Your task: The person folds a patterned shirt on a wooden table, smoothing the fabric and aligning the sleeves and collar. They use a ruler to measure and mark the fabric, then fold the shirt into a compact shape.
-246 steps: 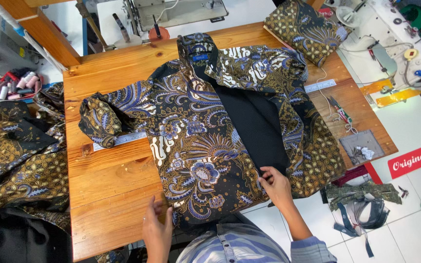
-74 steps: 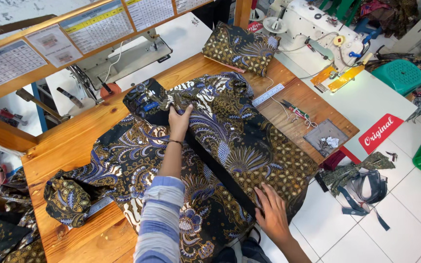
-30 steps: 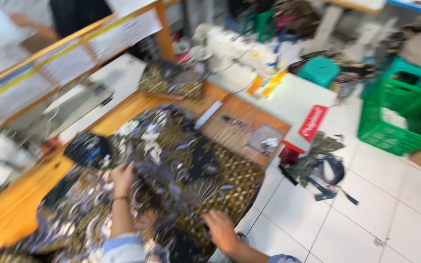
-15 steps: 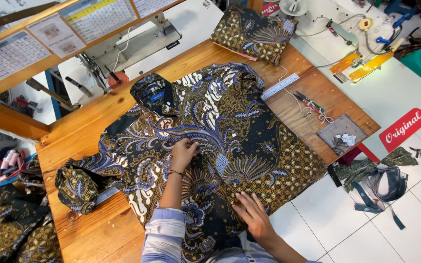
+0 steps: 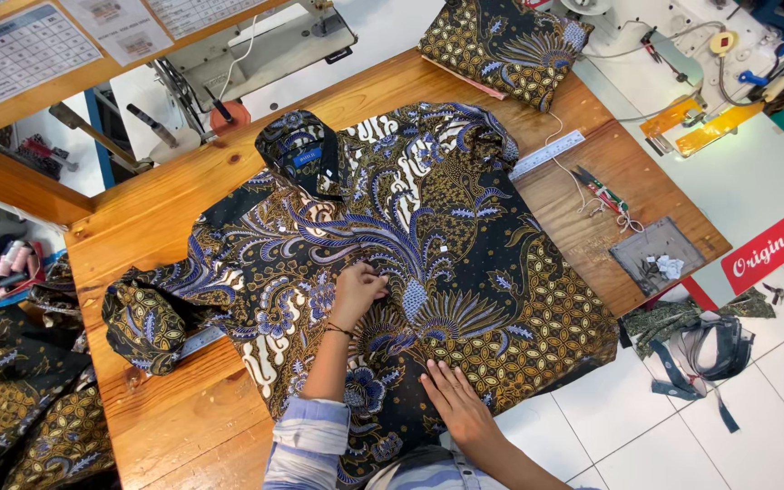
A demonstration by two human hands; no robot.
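A wooden table (image 5: 183, 436) fills the middle of the view, set on a white tiled floor (image 5: 682, 436) in a sewing workroom. Spread flat across the table is a dark patterned shirt (image 5: 465, 245) with blue, white and gold motifs, front closed, collar (image 5: 306, 154) toward the far edge, one sleeve (image 5: 151, 318) bunched at the table's left side, the hem hanging over the near edge. The left hand (image 5: 356, 290) rests on the shirt's front near the middle, fingers curled and pinching the cloth at the placket. The right hand (image 5: 455, 404) lies flat on the lower front, fingers open and spread, holding nothing. On the bare wood to the right of the shirt lie a ruler (image 5: 546, 154), small scissors (image 5: 601, 191) with loose thread, and a grey square tray (image 5: 660, 259) holding small pale scraps. A folded cloth (image 5: 501, 41) of like pattern sits at the far corner. A sewing machine (image 5: 265, 45) stands beyond the far edge, another (image 5: 682, 45) at the upper right. Fabric offcuts (image 5: 700, 336) lie on the floor; more patterned cloth (image 5: 20, 408) is heaped at the left.
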